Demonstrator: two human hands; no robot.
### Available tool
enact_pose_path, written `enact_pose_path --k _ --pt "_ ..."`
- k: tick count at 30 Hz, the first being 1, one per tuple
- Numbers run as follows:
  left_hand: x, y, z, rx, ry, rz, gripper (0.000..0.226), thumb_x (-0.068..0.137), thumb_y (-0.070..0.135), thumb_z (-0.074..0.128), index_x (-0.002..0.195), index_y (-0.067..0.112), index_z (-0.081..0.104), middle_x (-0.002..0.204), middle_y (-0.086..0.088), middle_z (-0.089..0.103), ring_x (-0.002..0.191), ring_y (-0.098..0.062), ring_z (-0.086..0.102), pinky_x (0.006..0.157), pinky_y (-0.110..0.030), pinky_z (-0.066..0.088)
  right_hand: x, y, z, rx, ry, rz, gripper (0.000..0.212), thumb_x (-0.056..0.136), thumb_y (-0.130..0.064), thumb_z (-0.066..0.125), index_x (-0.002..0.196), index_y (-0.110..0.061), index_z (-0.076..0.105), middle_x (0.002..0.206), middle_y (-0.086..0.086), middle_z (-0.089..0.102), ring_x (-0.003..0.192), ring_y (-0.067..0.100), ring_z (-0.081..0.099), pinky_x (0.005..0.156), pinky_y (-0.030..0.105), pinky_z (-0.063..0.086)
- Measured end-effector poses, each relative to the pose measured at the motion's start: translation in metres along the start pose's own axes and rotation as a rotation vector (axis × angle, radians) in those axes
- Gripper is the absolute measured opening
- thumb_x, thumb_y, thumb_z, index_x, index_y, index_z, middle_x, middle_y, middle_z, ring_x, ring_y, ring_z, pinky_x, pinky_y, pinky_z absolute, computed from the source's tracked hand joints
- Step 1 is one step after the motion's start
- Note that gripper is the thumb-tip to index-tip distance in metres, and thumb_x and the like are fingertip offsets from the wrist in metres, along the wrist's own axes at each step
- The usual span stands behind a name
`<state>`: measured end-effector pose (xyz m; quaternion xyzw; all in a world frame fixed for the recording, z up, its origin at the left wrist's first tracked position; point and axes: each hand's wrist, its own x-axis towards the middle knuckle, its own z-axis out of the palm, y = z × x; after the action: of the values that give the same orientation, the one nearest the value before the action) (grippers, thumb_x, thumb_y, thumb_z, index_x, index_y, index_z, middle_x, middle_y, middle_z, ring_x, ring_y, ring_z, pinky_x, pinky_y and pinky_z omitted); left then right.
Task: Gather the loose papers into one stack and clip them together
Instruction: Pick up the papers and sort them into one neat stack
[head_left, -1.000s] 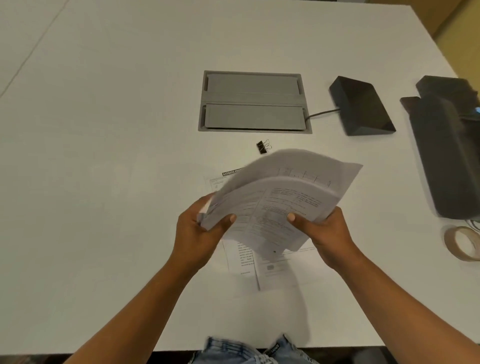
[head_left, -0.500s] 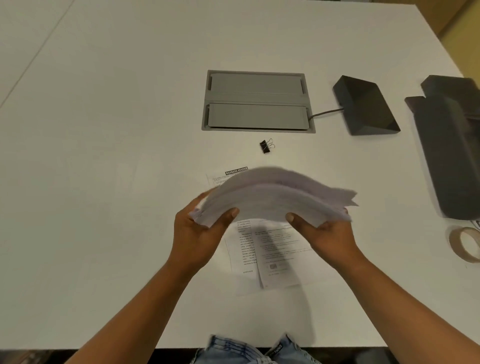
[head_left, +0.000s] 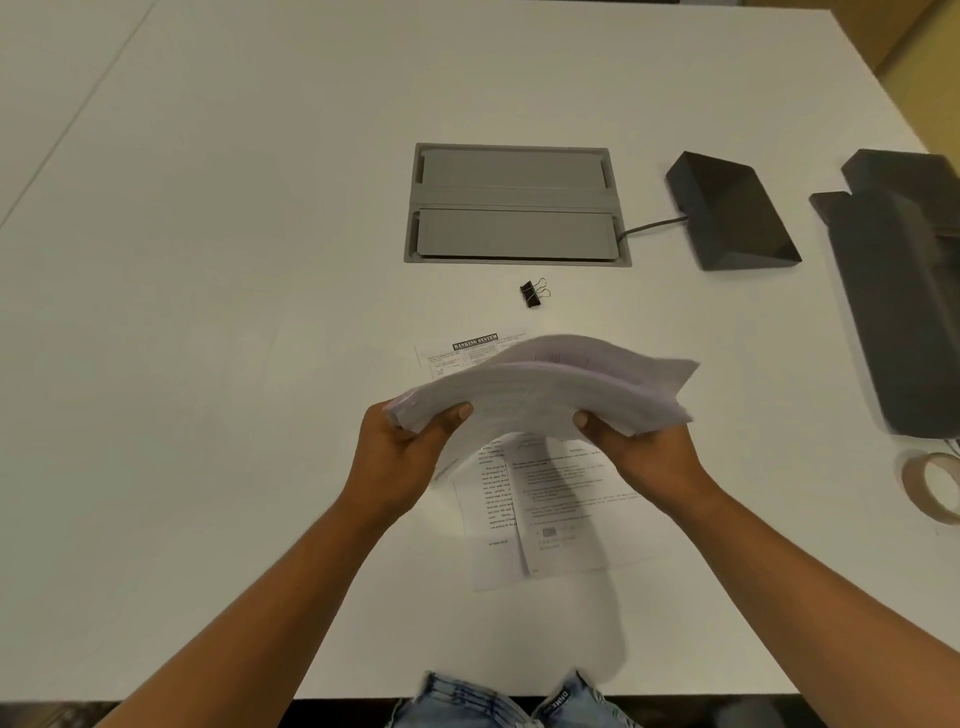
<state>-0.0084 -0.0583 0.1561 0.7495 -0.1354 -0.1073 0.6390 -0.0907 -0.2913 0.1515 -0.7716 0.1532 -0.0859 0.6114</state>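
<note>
A thick stack of white papers hangs above the white table, nearly flat and bowed upward, its near edge facing me. My left hand grips its near left corner and my right hand grips its near right side, thumbs on top. Under the stack, several printed sheets lie loose on the table, and one with a "BANKING SYSTEM" heading sticks out at the far side. A small black binder clip lies on the table beyond the papers, apart from both hands.
A grey recessed cable hatch sits in the table behind the clip. A black wedge-shaped device with a cable and a larger dark device are at the right. A roll of tape lies near the right edge.
The stack has tipped from a raised, face-showing tilt to nearly flat and has come down closer to the table. Both hands keep their grip on it.
</note>
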Motion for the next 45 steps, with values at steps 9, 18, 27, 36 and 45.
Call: enact_pose_path --k 9,18,27,36,45 --pt "-0.004 0.008 0.002 -0.073 0.048 0.009 0.042 0.073 0.022 0.079 0.11 0.037 0.067 0.106 0.015 0.074 0.105 -0.005 0.066 0.08 -0.02 0.058 -0.004 -0.002 0.002 0.092 0.01 -0.025 0.036 0.073 -0.021 0.079 0.105 -0.031 0.066 0.094 -0.017 0.076 0.094 0.006 0.071 0.075 0.021 0.058" --pt "-0.003 0.005 -0.001 -0.093 0.064 -0.023 0.041 0.071 0.02 0.081 0.107 0.037 0.069 0.099 0.017 0.075 0.099 -0.009 0.069 0.075 -0.021 0.06 0.0 -0.006 -0.005 0.47 0.076 0.136 0.069 0.063 -0.088 0.049 0.092 -0.033 0.079 0.094 -0.011 0.076 0.093 0.005 0.067 0.082 0.022 0.053" --pt "-0.005 0.002 0.0 -0.08 0.06 -0.033 0.046 0.073 0.014 0.082 0.106 0.041 0.065 0.093 0.029 0.073 0.096 -0.003 0.069 0.075 -0.021 0.06 -0.002 0.021 0.006 0.199 0.249 0.244 0.066 0.103 -0.048 0.008 0.084 -0.043 0.071 0.08 -0.022 0.072 0.08 -0.007 0.066 0.077 0.012 0.047" --pt "-0.003 -0.002 0.0 -0.129 0.021 -0.067 0.049 0.081 0.006 0.076 0.087 0.055 0.074 0.088 0.023 0.076 0.088 -0.005 0.072 0.071 -0.022 0.059 -0.019 0.04 0.001 0.122 0.077 0.189 0.051 0.101 -0.053 0.02 0.133 -0.029 0.052 0.124 -0.019 0.061 0.113 -0.014 0.056 0.084 -0.001 0.041" --pt "-0.001 -0.009 -0.008 -0.106 -0.044 -0.096 0.047 0.081 0.005 0.075 0.083 0.052 0.075 0.085 0.022 0.076 0.085 -0.002 0.07 0.07 -0.02 0.057 -0.002 0.05 -0.022 -0.098 0.151 0.2 0.025 0.096 -0.011 0.058 0.118 -0.022 0.061 0.101 -0.012 0.072 0.092 0.0 0.066 0.079 0.022 0.051"
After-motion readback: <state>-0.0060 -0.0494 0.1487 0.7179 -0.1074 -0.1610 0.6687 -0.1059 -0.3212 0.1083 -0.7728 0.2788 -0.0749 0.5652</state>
